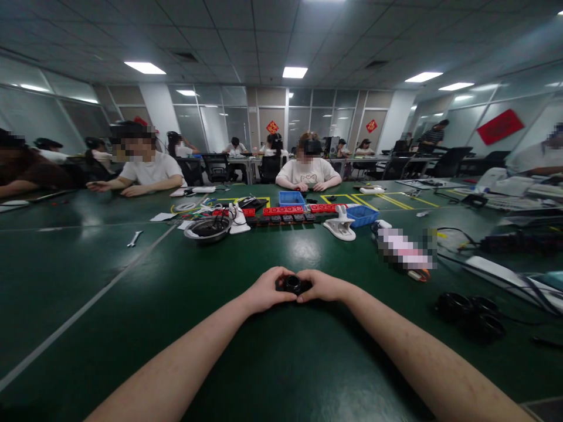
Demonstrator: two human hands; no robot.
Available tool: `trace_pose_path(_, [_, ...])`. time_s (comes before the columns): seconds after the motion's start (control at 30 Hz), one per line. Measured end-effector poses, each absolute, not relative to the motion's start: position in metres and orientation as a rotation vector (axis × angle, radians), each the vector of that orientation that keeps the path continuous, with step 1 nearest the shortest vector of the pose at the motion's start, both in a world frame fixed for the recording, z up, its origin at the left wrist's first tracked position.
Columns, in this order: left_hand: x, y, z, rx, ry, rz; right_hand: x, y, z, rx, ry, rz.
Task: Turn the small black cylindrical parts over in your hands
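A small black ring-shaped part (pixel 292 284) is at the middle of the green table (pixel 246 363), its round opening facing up. My left hand (pixel 269 288) curves around its left side, with fingers behind and thumb in front. From the right, my right hand (pixel 320 286) closes round the same part. The two thumbs come close together in front of it, and the fingertips meet behind. Its underside and outer sides are partly hidden by my fingers.
Several black rings (pixel 472 313) lie at the right. Farther back are a round black dish (pixel 207 230), a white clamp (pixel 341 224), blue bins (pixel 363 215), red and black strips (pixel 285 211), and a wrench (pixel 134 238). People sit across the table.
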State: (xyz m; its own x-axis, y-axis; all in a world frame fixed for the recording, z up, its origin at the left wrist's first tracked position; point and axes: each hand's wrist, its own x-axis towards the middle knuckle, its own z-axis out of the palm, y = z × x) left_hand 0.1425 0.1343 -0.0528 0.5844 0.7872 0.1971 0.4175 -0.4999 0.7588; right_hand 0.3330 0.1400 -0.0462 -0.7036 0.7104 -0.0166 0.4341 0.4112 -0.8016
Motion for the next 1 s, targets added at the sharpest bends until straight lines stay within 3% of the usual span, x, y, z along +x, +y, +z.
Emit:
trace_pose_path(0.37, [0.148,0.130,-0.050,2.129,1.077,0.754,0.331,0.143,-0.055,-1.111,-2.350,1.019])
trace_pose_path(0.7, [0.161,0.117,-0.054,2.028,1.477,0.927,0.302,0.126,-0.063,-1.717,-2.263,0.173])
trace_pose_path(1.0, [0.156,0.125,-0.056,2.045,1.328,0.933,0.301,0.123,-0.058,-1.654,-2.298,0.137])
